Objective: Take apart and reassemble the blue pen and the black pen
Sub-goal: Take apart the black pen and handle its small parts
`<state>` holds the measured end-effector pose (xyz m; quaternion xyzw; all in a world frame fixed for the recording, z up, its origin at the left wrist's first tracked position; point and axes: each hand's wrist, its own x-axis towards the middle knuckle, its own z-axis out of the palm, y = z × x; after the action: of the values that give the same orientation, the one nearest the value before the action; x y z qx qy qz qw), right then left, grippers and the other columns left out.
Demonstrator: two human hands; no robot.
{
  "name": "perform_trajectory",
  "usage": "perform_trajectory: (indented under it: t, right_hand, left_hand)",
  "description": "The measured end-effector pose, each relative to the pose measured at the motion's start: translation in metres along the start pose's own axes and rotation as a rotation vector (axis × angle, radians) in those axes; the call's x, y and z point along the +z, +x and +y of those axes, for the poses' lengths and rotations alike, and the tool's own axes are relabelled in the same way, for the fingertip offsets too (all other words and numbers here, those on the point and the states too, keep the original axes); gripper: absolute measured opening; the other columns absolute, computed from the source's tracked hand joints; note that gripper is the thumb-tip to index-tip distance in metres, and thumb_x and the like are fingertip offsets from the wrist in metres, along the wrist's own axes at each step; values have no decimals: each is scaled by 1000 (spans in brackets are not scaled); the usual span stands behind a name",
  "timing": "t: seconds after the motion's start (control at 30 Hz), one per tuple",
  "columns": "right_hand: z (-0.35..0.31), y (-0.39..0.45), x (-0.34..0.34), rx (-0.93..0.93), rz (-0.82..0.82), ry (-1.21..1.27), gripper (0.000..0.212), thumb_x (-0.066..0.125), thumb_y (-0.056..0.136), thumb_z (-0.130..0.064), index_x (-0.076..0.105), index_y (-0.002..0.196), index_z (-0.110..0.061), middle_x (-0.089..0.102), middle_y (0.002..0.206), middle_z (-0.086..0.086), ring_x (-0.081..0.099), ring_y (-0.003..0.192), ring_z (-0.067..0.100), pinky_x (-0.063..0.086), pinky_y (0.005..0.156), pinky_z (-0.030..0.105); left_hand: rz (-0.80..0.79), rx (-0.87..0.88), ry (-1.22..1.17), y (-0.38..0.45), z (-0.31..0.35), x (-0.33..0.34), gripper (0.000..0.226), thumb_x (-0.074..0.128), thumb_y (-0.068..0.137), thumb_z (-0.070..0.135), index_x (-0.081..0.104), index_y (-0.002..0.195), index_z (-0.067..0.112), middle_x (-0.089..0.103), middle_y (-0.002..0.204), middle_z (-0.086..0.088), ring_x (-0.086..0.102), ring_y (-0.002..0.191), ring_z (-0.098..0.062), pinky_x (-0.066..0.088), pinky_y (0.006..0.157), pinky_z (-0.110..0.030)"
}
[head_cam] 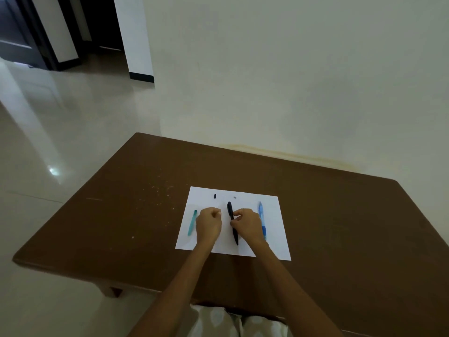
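A white sheet of paper (272, 205) lies on the brown table. The black pen (232, 222) rests lengthwise in its middle, and my right hand (246, 224) pinches it near its midpoint. My left hand (209, 223) sits just left of the pen as a closed fist; what it holds, if anything, is hidden. The blue pen (262, 217) lies right of my right hand, partly covered by it. A teal pen part (192, 222) lies left of my left hand. A small black piece (215, 196) and a small grey piece (235, 197) lie near the sheet's far edge.
The brown table (121, 215) stands against a pale wall, with its left and near edges in view. Light specks are scattered on the tabletop left of the paper. Shiny floor tiles and a dark doorway lie to the left.
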<state>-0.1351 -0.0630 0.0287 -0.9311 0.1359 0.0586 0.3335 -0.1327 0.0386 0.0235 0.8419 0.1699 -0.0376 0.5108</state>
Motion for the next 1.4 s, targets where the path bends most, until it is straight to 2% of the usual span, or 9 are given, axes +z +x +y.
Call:
perform_trajectory:
  t: [0.13,0.33,0.47,0.6,0.77,0.97,1.17,1.3,1.4]
  right_hand:
    - [0,1,1,4,-19,-22,29,55,92,-23,63,114,-5,67,113,10,63,98,21,44,83,18]
    - [5,5,6,30,-42,20,33,61,88,-28,65,110,-4,67,109,12,63,96,23,46,82,21]
    - [9,0,1,28,19,69,43,59,89,-37,60,121,-8,63,121,8,60,108,21,46,94,26]
    - [11,-13,-3,-47,104,158,32,56,92,-29,63,117,-10,65,119,7,61,106,19,46,94,24]
    - [-12,-30,0,-131,1,331,33,59,90,-27,62,119,-10,65,117,10,63,100,21,50,90,27]
    - [-23,-27,-2,-164,-44,367,25,60,90,-24,69,106,-8,71,102,9,63,78,13,49,73,15]
    - [-32,-16,5,-96,-225,508,24,60,90,-19,68,102,0,71,99,19,68,79,19,55,68,16]
    - [-51,-11,18,-26,-302,540,24,56,93,-14,64,107,4,68,104,20,69,91,28,58,79,30]
    - [-60,-8,32,-12,-339,523,23,51,95,-14,62,108,2,66,107,18,69,91,29,58,75,31]
  left_hand:
    - [115,242,344,13,-20,-23,29,53,92,14,56,121,10,56,124,-10,55,112,-23,48,90,-29]
    - [113,170,580,26,-37,-32,43,56,90,33,46,123,8,49,125,-10,51,111,-20,47,89,-27]
    - [125,143,506,31,-39,-32,28,54,92,26,58,113,7,59,112,-10,59,97,-19,50,76,-26]
    - [122,111,222,28,-37,-39,20,58,89,18,66,102,5,67,103,-9,63,92,-20,46,71,-24]
    - [-141,62,-269,-1,-25,-48,11,63,86,13,67,95,9,71,98,-10,66,76,-19,54,73,-27]
    - [-264,95,-287,-19,-17,-56,17,59,89,12,65,104,6,68,90,-7,66,67,-12,53,56,-12]
    - [-262,-19,-243,-10,-15,-67,21,61,87,10,64,106,1,67,90,-11,67,59,-14,54,51,-15]
    - [-195,-63,-181,2,-19,-75,21,62,87,10,64,105,1,67,85,-10,67,58,-15,53,47,-16]
    - [-141,-80,-146,10,-24,-80,18,62,87,9,66,103,0,67,82,-10,67,56,-15,54,50,-18]
